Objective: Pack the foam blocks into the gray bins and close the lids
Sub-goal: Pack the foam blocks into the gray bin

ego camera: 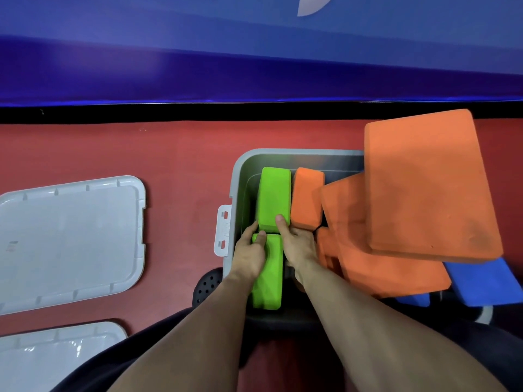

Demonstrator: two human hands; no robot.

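Inside gray bin (240, 176) on red floor (175, 154): two green blocks (274, 199) standing end to end along left wall. Left hand (250, 256) grasping near block, right hand (297, 244) grasping far one. Orange blocks (424, 185) piled on right; gray lids (68, 241) lying left.
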